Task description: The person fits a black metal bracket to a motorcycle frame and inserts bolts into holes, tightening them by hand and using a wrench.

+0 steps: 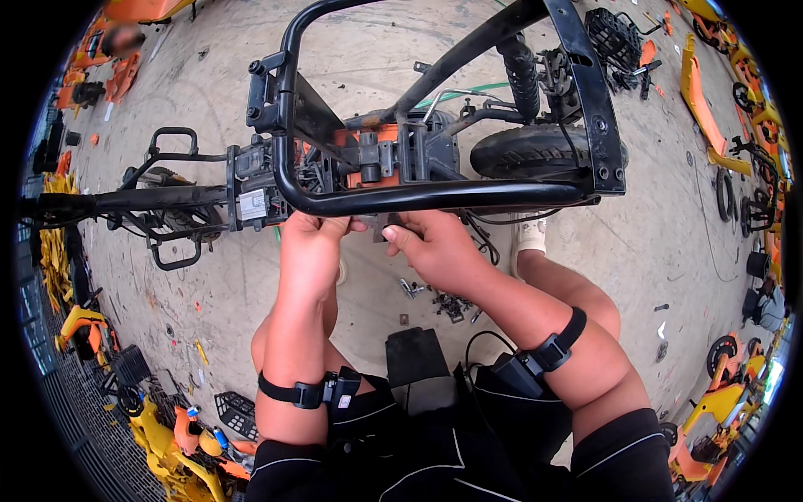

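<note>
A black tubular scooter frame (452,197) stretches across the view in front of me, with its rear wheel (527,152) at the right. Just below its near rail, my left hand (314,230) is closed in a pinch, its fingertips partly hidden under the tube. Beside it my right hand (422,238) grips a small dark piece (385,227) between thumb and finger. The two hands almost meet, and whatever the left fingers pinch is too small to make out. An orange part (386,134) and a silver box (252,205) sit within the frame.
Loose bolts and small metal parts (452,305) lie on the concrete between my feet. Black cables (487,243) hang from the frame by my right hand. Yellow and orange body panels (155,439) crowd both sides. A black basket (615,42) lies at the far right.
</note>
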Motion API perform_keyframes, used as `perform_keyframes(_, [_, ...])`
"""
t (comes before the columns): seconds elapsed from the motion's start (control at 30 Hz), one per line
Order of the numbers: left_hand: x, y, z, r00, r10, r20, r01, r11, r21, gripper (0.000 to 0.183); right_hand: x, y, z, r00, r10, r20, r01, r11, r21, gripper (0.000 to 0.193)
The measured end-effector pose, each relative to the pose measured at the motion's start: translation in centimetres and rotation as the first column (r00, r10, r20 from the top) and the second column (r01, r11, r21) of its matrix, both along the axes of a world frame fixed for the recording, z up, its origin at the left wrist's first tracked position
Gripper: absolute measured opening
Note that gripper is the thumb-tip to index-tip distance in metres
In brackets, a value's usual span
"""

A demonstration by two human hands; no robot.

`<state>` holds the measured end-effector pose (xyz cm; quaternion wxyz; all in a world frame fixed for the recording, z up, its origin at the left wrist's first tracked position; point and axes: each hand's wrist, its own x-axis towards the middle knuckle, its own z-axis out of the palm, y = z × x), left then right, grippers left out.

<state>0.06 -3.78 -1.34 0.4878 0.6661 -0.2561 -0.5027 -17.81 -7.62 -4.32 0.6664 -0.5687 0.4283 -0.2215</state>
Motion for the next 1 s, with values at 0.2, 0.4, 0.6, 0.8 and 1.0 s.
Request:
perform_keyframes(0.2, [0.0,-0.1,0.0,0.999,-0.038,0.01,0.038,0.999,0.026,0.014,-0.2,0.1,-0.7,1.0,0.01,-0.007,-0.011,0.998,-0.056,0.019])
perform_keyframes(0.4, [0.0,-0.1,-0.3,0.999,-0.034,-0.001,0.034,0.999,0.02,0.012,-0.4,0.0,-0.5,0.999,0.02,-0.037,-0.022,0.998,-0.062,0.019])
perform_keyframes(0.6, [0.3,0.0,-0.4,0.997,-0.073,0.013,0.073,0.997,0.019,0.013,-0.5,-0.3,-0.1,0.995,0.038,-0.095,-0.042,0.998,-0.04,0.022])
perform_keyframes(0.8, [1.1,0.2,0.0,0.99,-0.141,-0.013,0.141,0.988,0.055,0.016,-0.4,-0.5,0.5,0.989,0.051,-0.139,-0.053,0.999,-0.012,0.022])
perform_keyframes(1.0, [2.0,0.5,-0.4,0.978,-0.207,-0.031,0.208,0.977,0.05,0.016,-0.5,-0.6,0.8,0.986,0.052,-0.16,-0.041,0.997,0.068,0.024])
